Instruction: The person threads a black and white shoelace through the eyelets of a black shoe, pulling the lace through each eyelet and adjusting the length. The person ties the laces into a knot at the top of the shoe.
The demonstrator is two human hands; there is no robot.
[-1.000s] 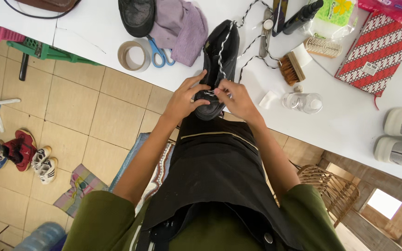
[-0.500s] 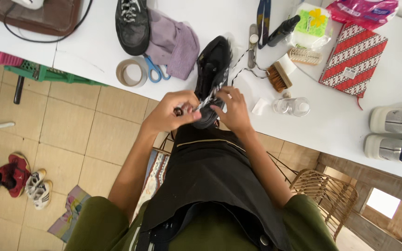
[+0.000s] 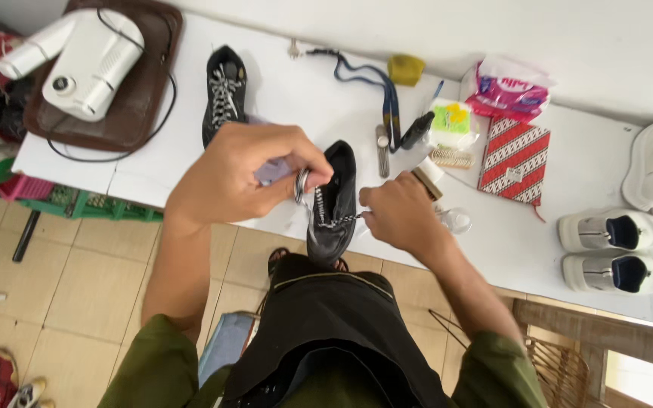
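We lace black shoe (image 3: 334, 200): left hand (image 3: 239, 177) pinches lace (image 3: 319, 208), pulling toward 10 o'clock; right hand (image 3: 398, 215) pinches other end at 3 o'clock. Next, we judge: thread following eyelet.

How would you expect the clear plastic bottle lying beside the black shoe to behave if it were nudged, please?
The clear bottle lies on its side on the white table, so it would probably roll. It looks largely empty, hence likely light. The right hand partly hides it, so its fill level is uncertain.

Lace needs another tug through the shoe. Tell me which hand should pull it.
Left, probably. The left hand is raised above the black shoe with the lace pinched in its fingers, while the right hand rests low beside the shoe, steadying it.
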